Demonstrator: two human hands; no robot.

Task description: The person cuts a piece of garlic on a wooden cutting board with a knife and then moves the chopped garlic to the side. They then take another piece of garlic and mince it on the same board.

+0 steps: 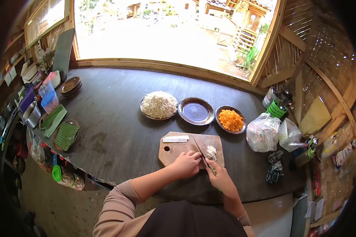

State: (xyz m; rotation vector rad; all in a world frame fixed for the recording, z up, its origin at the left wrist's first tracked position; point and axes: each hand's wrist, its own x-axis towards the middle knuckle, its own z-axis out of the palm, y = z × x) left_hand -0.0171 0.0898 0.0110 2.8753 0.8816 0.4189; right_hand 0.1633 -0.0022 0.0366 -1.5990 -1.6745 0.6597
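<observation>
My right hand (pixel 218 177) grips a knife (pixel 199 147) by its green handle, the blade slanting up and left over a wooden cutting board (pixel 174 158). Close to the blade's left side, my left hand (pixel 188 164) rests on the board with its fingers curled together. Whatever lies under those fingers is hidden. At the board's upper left are pale white strips (pixel 176 139). To the right of the blade sits a small heap of finely cut white shreds (pixel 211 152).
Behind the board stand a bowl of whitish shreds (pixel 159 105), a dark empty plate (pixel 196 111) and a bowl of orange pieces (pixel 231 120). A plastic bag (pixel 263 132) and a white basket (pixel 290 135) are at right. Banana leaves (pixel 67 136) and stacked plates (pixel 71 86) lie left.
</observation>
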